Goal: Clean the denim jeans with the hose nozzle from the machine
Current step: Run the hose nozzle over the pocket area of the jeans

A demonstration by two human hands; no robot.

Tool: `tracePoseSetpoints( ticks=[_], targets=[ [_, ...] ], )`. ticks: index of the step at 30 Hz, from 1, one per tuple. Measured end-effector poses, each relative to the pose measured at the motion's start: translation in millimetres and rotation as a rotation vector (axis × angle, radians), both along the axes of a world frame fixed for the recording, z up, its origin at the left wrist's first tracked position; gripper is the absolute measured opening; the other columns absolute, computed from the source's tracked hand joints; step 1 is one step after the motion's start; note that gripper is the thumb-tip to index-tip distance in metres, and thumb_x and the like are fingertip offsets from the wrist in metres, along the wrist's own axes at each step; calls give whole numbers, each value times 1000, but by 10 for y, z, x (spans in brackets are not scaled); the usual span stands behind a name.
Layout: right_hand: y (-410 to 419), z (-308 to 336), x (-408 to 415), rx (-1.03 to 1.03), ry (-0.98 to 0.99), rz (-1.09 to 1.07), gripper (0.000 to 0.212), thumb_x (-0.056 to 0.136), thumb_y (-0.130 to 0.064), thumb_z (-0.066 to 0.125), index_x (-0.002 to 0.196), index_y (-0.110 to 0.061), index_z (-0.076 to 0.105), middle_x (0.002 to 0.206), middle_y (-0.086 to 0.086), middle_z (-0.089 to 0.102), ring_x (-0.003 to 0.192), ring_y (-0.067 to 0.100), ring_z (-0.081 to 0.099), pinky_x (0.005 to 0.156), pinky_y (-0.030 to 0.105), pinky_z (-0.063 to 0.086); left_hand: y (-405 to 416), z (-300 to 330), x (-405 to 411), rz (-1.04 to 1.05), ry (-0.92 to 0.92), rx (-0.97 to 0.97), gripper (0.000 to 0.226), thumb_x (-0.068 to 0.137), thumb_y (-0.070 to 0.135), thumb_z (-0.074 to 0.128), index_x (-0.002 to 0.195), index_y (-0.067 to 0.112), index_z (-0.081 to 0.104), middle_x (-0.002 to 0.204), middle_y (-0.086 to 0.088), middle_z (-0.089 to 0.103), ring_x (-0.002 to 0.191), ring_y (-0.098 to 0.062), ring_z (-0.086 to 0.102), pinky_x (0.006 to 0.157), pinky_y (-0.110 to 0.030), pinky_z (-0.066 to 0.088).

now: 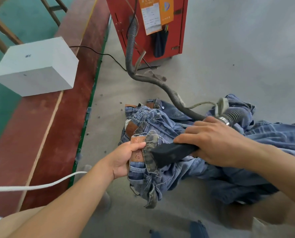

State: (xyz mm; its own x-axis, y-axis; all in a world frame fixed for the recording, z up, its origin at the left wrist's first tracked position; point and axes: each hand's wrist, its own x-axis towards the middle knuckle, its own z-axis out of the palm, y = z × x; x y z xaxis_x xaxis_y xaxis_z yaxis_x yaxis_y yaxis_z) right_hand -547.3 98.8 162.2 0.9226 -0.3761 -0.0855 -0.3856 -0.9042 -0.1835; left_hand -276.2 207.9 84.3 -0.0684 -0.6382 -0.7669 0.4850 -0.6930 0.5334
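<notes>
Denim jeans (160,176) (waistband) in left hand (126,158), nozzle (170,153) against them.

Two bare forearms — no sleeves, no gloves

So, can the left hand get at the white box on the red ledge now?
Probably not at once: the left hand grips the jeans at the waistband, and the white box sits well beyond it.
</notes>
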Motion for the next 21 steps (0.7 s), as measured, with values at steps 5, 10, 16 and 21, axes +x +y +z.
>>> tracePoseSetpoints(
  ticks=[5, 10, 16, 21],
  targets=[
    [-169, 111, -74, 174, -79, -165, 41, 93, -41, 69, 132, -43, 55, 114, -16, 66, 108, 15, 63, 95, 45, 46, -37, 3, -89, -28, -54, 148, 43, 88, 33, 78, 123, 10, 71, 115, -22, 75, 87, -34, 76, 73, -44, 64],
    [-197, 184, -77, 154, -203, -363, 48, 90, -73, 44, 126, -41, 45, 90, -19, 59, 81, 20, 63, 69, 36, 43, 120, -189, -140, -220, -654, 178, 106, 61, 41, 99, 138, 20, 29, 119, -2, 64, 99, -20, 65, 66, -31, 55],
    [-473, 486, 65, 134, -335, -654, 48, 85, -79, 39, 104, -35, 44, 69, -7, 59, 56, 15, 59, 50, 28, 42, 176, -445, -106, -592, -978, 172, 38, 73, 27, 92, 94, 18, 62, 97, -7, 73, 90, -24, 69, 78, -41, 57],
    [-576, 386, 161, 307, -376, -852, 36, 96, -58, 59, 104, -23, 53, 76, 3, 66, 59, 22, 65, 54, 34, 48, -42, -392, 12, -118, -658, 23, 13, 95, 10, 71, 105, 19, 72, 89, 0, 78, 76, -11, 74, 65, -23, 57]
  ],
)
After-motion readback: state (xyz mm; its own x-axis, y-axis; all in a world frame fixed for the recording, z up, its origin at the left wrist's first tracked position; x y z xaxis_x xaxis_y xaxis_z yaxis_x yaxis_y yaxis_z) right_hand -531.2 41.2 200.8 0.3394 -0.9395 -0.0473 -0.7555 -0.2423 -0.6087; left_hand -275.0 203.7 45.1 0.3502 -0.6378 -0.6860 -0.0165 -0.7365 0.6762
